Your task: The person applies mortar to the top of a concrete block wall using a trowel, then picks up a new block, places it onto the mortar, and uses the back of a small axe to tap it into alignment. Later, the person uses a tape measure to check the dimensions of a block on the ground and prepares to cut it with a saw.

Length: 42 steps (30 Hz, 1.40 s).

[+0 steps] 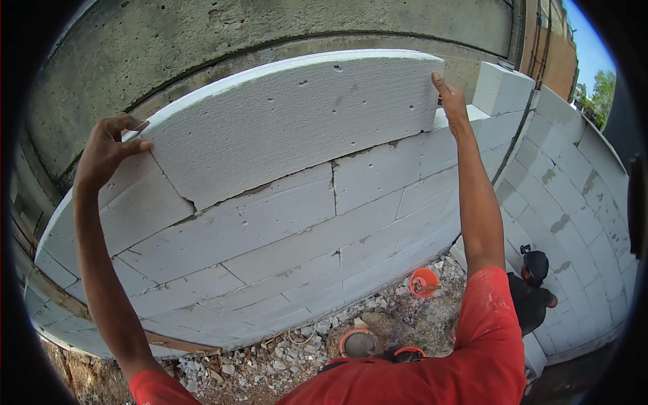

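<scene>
A long white aerated concrete block (297, 118) lies on the top course of the block wall (270, 216), its pitted broad face toward me. My left hand (108, 152) holds its upper left corner, thumb on the front and fingers over the top edge. My right hand (451, 100) grips the right end, thumb pointing up along it; the other fingers are partly hidden. The block's left end meets a neighbouring block (138, 202), with a narrow joint and a small chipped gap at the bottom. To the right of my right hand, part of the course below shows.
Behind the wall rises a grey concrete wall (270, 23). A single block (503, 88) stands at the right corner, where another block wall (574, 182) joins. Below are rubble (270, 371), an orange bucket (424, 282), a mortar bucket (358, 344) and a person in a dark cap (535, 266).
</scene>
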Each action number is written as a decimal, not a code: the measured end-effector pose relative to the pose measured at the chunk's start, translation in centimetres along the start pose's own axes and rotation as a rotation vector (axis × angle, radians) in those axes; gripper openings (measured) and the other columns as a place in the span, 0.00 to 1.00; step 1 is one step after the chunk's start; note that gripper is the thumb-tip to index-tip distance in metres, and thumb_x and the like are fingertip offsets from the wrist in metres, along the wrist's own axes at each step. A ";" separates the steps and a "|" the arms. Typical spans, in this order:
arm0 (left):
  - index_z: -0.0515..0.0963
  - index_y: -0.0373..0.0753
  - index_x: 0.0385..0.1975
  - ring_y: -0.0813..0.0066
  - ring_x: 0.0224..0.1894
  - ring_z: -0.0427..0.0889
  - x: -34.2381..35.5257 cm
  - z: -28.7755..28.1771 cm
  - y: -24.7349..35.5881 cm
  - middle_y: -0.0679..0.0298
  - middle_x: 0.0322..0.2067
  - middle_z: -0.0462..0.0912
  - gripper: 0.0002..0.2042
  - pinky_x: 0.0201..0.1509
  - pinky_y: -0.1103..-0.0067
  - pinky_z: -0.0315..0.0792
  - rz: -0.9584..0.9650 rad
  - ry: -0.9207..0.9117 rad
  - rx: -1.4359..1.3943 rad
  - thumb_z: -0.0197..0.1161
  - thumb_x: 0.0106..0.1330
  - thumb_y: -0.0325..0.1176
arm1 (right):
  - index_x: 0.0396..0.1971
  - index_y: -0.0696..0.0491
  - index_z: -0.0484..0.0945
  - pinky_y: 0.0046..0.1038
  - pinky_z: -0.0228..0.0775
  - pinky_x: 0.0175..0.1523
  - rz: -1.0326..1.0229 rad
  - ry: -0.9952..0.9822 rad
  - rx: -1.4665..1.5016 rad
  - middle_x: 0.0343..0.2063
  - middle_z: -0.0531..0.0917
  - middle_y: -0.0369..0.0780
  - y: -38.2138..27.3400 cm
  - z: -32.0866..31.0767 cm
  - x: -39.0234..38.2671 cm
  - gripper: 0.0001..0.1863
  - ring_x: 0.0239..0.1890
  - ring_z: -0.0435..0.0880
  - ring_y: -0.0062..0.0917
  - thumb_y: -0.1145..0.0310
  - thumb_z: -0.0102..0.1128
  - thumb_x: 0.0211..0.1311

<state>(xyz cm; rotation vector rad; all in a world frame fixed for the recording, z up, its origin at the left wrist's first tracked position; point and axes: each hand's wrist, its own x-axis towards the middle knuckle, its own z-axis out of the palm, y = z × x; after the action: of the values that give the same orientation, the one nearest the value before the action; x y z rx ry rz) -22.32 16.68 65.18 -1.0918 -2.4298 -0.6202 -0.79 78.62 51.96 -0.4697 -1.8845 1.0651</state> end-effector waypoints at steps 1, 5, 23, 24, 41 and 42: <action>0.85 0.36 0.41 0.79 0.30 0.75 -0.1 -0.1 0.0 0.67 0.32 0.83 0.24 0.38 0.78 0.69 -0.013 0.005 0.011 0.79 0.44 0.42 | 0.58 0.59 0.76 0.34 0.64 0.64 0.006 0.015 -0.002 0.54 0.80 0.51 0.3 -0.5 -1.7 0.45 0.57 0.78 0.35 0.31 0.58 0.59; 0.84 0.36 0.36 0.83 0.26 0.73 0.7 0.4 -0.6 0.69 0.27 0.81 0.21 0.31 0.79 0.66 0.085 0.048 -0.045 0.80 0.46 0.42 | 0.50 0.58 0.83 0.27 0.70 0.49 -0.129 0.046 -0.163 0.41 0.86 0.44 4.2 -3.9 -6.8 0.30 0.42 0.81 0.26 0.50 0.71 0.55; 0.83 0.36 0.33 0.85 0.34 0.74 0.6 0.2 -1.8 0.73 0.30 0.76 0.13 0.42 0.82 0.66 0.118 -0.001 -0.203 0.74 0.49 0.32 | 0.35 0.54 0.88 0.26 0.72 0.42 -0.130 0.180 -0.147 0.32 0.88 0.39 8.2 0.4 -7.7 0.13 0.35 0.84 0.23 0.60 0.72 0.56; 0.83 0.36 0.33 0.85 0.34 0.74 0.7 0.2 -1.9 0.73 0.30 0.76 0.13 0.42 0.82 0.66 0.119 -0.004 -0.205 0.74 0.49 0.32 | 0.35 0.53 0.88 0.26 0.73 0.42 -0.149 0.190 -0.165 0.32 0.88 0.39 8.0 0.4 -7.9 0.13 0.35 0.84 0.24 0.60 0.72 0.56; 0.88 0.43 0.36 0.77 0.30 0.76 0.6 0.2 -1.1 0.69 0.30 0.84 0.20 0.35 0.76 0.67 0.137 0.062 -0.009 0.79 0.45 0.46 | 0.38 0.56 0.87 0.23 0.71 0.47 -0.199 0.191 -0.194 0.33 0.87 0.37 9.2 0.1 -8.0 0.13 0.37 0.81 0.19 0.62 0.70 0.60; 0.88 0.44 0.37 0.76 0.29 0.76 0.7 0.0 -0.9 0.69 0.30 0.84 0.20 0.34 0.75 0.67 0.124 0.054 0.051 0.79 0.46 0.46 | 0.38 0.56 0.87 0.23 0.71 0.48 -0.189 0.186 -0.201 0.33 0.87 0.36 9.3 0.0 -8.1 0.13 0.38 0.81 0.19 0.62 0.70 0.61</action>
<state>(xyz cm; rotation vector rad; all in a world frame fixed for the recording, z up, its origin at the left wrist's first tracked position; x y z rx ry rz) -23.46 16.60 65.37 -1.1795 -2.2993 -0.5371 2.56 78.37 40.12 -0.4769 -1.8366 0.6883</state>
